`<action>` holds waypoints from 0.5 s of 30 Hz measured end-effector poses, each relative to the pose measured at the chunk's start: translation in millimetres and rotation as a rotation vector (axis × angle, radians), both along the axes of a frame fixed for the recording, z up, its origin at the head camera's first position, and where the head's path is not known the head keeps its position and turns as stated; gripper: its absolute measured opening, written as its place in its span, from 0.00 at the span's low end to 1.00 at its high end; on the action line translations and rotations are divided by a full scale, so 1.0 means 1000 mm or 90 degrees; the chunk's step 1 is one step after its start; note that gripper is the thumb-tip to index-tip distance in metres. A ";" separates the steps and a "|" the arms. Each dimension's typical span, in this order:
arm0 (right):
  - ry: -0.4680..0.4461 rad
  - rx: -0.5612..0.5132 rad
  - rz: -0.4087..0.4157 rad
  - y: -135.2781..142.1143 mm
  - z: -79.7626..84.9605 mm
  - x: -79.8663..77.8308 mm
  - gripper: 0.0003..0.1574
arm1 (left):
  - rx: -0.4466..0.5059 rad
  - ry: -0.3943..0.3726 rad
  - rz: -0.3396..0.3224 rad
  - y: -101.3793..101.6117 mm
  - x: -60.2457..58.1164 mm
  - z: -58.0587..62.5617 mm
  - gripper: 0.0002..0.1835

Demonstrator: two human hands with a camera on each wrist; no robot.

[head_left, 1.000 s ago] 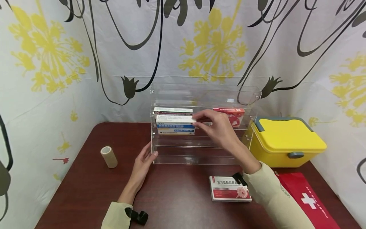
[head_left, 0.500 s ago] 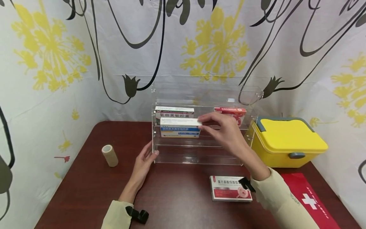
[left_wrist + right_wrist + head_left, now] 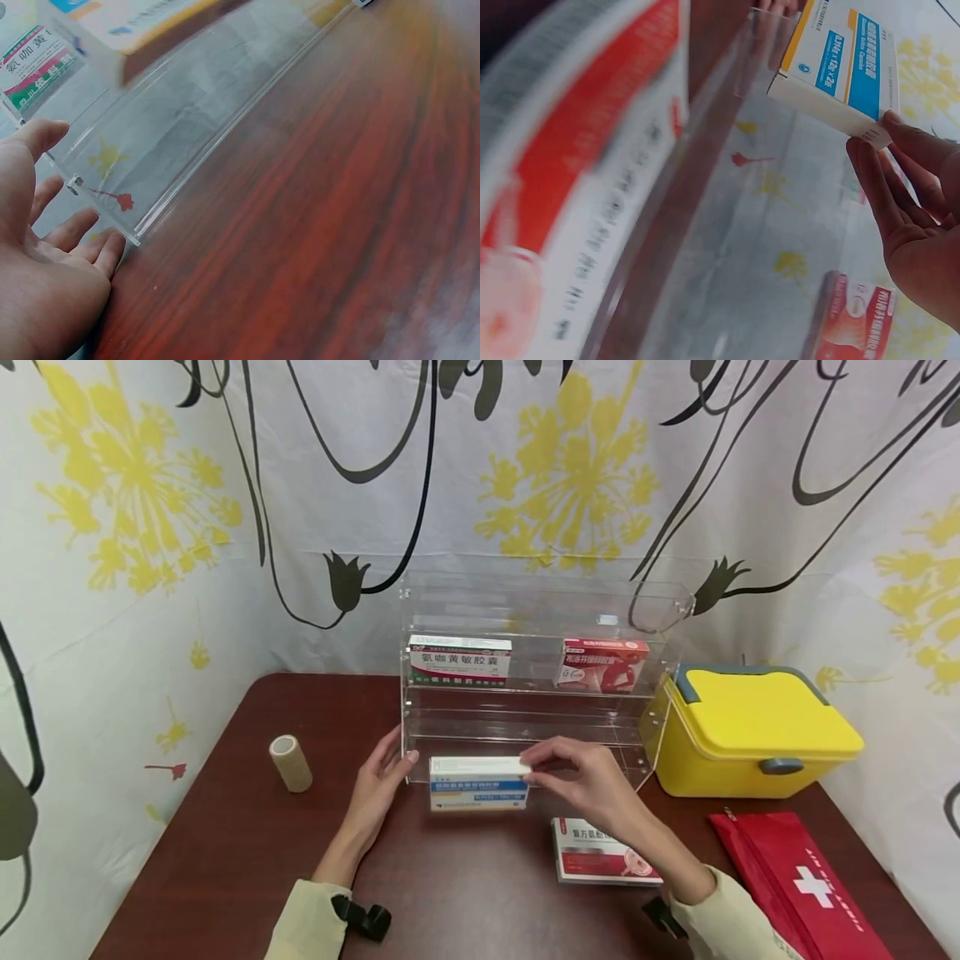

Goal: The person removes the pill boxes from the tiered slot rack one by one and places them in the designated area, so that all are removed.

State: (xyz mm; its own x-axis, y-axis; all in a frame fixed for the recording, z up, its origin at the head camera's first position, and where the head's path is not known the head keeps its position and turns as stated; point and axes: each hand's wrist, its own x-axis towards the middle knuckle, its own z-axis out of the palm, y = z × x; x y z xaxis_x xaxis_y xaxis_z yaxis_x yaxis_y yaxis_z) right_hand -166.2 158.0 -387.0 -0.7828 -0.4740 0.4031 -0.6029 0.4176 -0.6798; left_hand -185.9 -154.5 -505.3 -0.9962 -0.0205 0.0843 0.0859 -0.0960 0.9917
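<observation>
My right hand [image 3: 592,777] pinches the right end of a white, blue and yellow medicine box [image 3: 478,785] between thumb and fingers. The box hangs upright in front of the clear acrylic display rack [image 3: 491,724], above the table. In the right wrist view the medicine box [image 3: 840,64] shows a blue panel, gripped at one corner. My left hand [image 3: 377,785] holds the rack's left side panel near the bottom. Thumb and fingers [image 3: 75,229] lie on either side of that panel's edge in the left wrist view.
The rack bears a white-and-green medicine box [image 3: 460,662] at left and a red one [image 3: 602,665] at right. A red-and-white box [image 3: 600,853] lies on the table [image 3: 450,893]. A yellow case [image 3: 757,735] and red pouch [image 3: 802,877] are right, a beige roll [image 3: 291,764] left.
My right hand has drawn the blue-and-white medicine box out of the rack, then down and forward, uncovering the white-and-green box behind it. The left hand stays at the rack's side.
</observation>
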 end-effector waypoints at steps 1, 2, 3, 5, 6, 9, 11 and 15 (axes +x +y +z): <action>-0.006 0.002 -0.004 0.001 -0.003 0.002 0.14 | 0.000 0.000 0.000 0.000 0.000 0.000 0.33; -0.011 0.003 -0.006 0.001 -0.006 0.004 0.14 | 0.000 -0.002 -0.001 0.000 0.000 0.000 0.32; -0.016 0.003 -0.009 0.002 -0.008 0.005 0.14 | -0.002 -0.003 -0.001 0.000 0.000 0.000 0.32; -0.032 -0.001 -0.010 0.003 -0.010 0.007 0.14 | -0.001 -0.006 -0.002 0.000 -0.001 0.000 0.32; -0.045 -0.003 -0.010 0.003 -0.011 0.008 0.14 | -0.002 -0.008 -0.002 0.000 -0.001 0.000 0.32; -0.108 -0.007 -0.005 0.003 -0.011 0.009 0.12 | -0.005 -0.018 -0.005 0.000 -0.001 0.000 0.32; -0.164 0.003 0.003 0.003 -0.012 0.009 0.10 | -0.009 -0.024 -0.006 0.000 -0.001 0.001 0.32; -0.274 0.036 0.026 0.001 -0.020 0.006 0.09 | -0.022 -0.031 -0.009 0.001 0.005 0.012 0.32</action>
